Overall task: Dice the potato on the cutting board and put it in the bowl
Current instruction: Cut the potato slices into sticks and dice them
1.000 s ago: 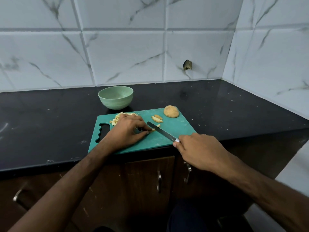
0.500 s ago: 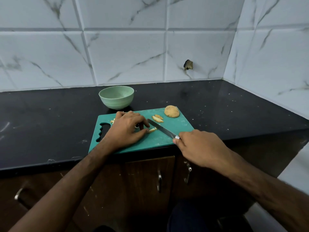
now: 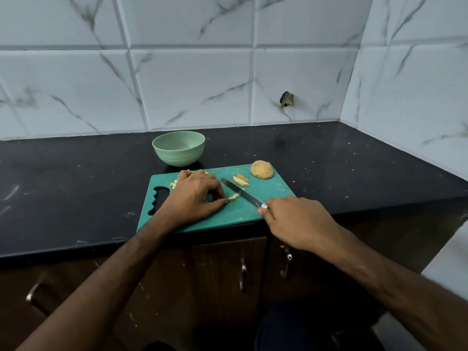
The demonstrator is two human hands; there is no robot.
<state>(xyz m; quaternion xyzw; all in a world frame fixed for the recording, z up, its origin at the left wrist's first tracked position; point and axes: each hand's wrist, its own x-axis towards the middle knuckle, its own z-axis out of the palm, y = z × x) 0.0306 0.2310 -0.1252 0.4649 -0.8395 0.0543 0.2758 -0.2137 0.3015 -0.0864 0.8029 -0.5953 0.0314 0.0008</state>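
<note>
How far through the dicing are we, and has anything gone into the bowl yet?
Done: a pile of dice lies on the board, partly behind the left hand. In hand: that hand pinches a strip against the knife gripped by the right hand. Left: two more strips and an uncut potato half. The bowl looks empty, so no transfer yet.

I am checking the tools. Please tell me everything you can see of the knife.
The knife has a narrow, grey, metal-looking blade. It lies slanted over the green cutting board, tip pointing away and left. The right hand grips its handle, which is hidden. The blade meets a small potato piece that the left hand pinches.
</note>
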